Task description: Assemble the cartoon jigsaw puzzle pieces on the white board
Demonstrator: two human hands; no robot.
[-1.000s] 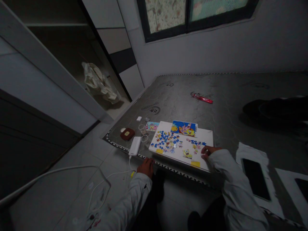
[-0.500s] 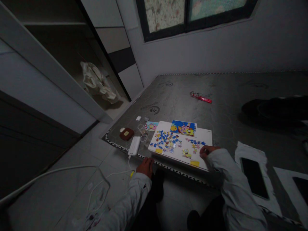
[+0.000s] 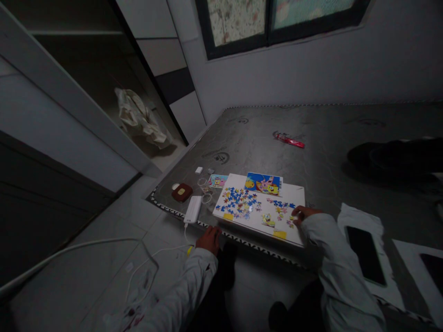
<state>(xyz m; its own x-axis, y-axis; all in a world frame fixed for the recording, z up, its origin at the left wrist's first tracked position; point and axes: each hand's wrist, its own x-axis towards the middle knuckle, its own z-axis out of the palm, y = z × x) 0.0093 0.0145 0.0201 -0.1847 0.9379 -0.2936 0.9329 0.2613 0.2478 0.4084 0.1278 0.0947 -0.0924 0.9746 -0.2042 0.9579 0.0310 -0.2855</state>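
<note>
Loose jigsaw puzzle pieces (image 3: 238, 200), mostly blue and yellow, lie in a heap on the left part of a white board (image 3: 258, 216). A small joined cartoon section (image 3: 267, 220) sits near its front edge. Several more pieces (image 3: 281, 207) are spread at the right. My right hand (image 3: 305, 214) is over the board's right edge, fingers bent together beside a few pieces; what they pinch, if anything, is too small to make out. By the bed's front edge, my left hand (image 3: 209, 240) rests with curled fingers. A picture card (image 3: 263, 183) lies across the board's back edge.
Left of the board are a white power bank (image 3: 193, 209) with a cable, a brown case (image 3: 182, 192) and a small cartoon card (image 3: 218, 180). A phone (image 3: 365, 255) lies on white paper at right. Farther back is a red item (image 3: 290, 140).
My right hand has moved slightly right and back, uncovering a few pieces near the board's right edge. My left hand stays where it was.
</note>
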